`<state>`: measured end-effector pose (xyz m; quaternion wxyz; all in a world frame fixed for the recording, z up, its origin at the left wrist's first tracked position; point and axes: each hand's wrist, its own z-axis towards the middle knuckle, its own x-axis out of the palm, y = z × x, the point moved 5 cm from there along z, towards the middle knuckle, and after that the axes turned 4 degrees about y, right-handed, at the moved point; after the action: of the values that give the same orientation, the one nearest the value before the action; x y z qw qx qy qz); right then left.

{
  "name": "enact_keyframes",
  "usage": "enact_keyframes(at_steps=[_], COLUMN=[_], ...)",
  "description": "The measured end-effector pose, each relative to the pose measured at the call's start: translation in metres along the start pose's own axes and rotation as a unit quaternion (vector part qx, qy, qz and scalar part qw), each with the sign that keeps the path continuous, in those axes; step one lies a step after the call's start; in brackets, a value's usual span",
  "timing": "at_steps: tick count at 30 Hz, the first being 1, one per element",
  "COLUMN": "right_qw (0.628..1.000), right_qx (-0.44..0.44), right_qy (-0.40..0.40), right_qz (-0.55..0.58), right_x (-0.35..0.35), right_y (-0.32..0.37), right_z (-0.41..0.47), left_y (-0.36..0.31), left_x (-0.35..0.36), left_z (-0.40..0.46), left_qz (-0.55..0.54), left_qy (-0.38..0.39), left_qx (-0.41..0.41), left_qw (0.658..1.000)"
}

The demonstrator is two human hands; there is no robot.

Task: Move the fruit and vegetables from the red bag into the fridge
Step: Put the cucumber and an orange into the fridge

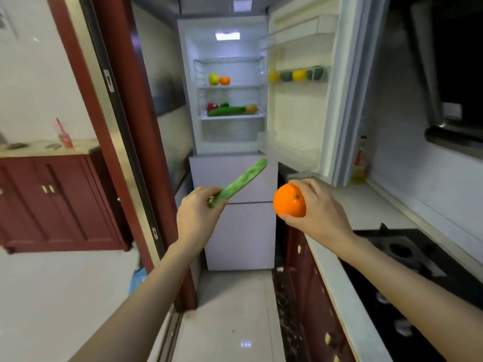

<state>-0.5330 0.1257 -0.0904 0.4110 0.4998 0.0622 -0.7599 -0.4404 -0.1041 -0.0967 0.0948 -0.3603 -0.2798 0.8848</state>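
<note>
**Both hands loaded, fridge wide open**

So the person is standing in a narrow kitchen facing the fridge (227, 84), with its upper door (300, 100) swung out to the right. The left hand (198, 215) has its grip clamped on the stem end of a long flat green bean pod (239, 182), which sticks up and to the right, its tip in front of the fridge's lower drawers. The right hand (317, 207) has its grip wrapped round an orange (289, 201), fingers over the top and thumb underneath, held out over the edge of the surface (366, 212) on the right.

Inside the fridge there's already some stuff. One shelf holds a yellow-green apple (213, 79) with a second orange fruit (224, 80) just beside it. The shelf below has a cucumber (226, 111) lying across it, a red fruit (212, 106) behind its left end and a brownish-yellow fruit (251, 108) at its right end. The door rack (298, 81) carries a row of yellow and green items, too blurry to name.

On the right there's a black gas hob (407, 254) set into the surface, and a bottle of oil (360, 165) further back by the wall. The red bag doesn't show up in this view. To the left, past a dark red door frame (125, 126), there's a red-brown cabinet (52, 199) with a red cup and straw (64, 137) on top.
</note>
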Motion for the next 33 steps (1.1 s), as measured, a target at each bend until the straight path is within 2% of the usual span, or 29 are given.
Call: enact_keyframes(at_steps=[7,11,18,27,33], right_qw=[0.999,0.999,0.998,0.997,0.996], right_qx=[-0.036,-0.034,-0.042,-0.04,-0.049], right_qy=[0.028,0.015,-0.007,-0.036,-0.056], right_qz=[-0.011,0.009,-0.034,-0.046,-0.042], right_x=[0.071,0.11,0.146,0.192,0.215], right_y=[-0.007,0.0,0.018,-0.012,-0.058], right_z=[0.115,0.192,0.329,0.466,0.562], left_y=[0.05,0.101,0.171,0.245,0.261], left_x=[0.008,0.008,0.021,0.105,0.178], left_z=[0.109,0.175,0.295,0.414,0.513], left_qz=[0.044,0.054,0.057,0.047,0.044], left_qy=[-0.03,-0.046,-0.049,-0.008,0.015], left_qx=[0.026,0.028,0.019,-0.003,0.001], left_qw=[0.998,0.997,0.997,0.999,0.999])
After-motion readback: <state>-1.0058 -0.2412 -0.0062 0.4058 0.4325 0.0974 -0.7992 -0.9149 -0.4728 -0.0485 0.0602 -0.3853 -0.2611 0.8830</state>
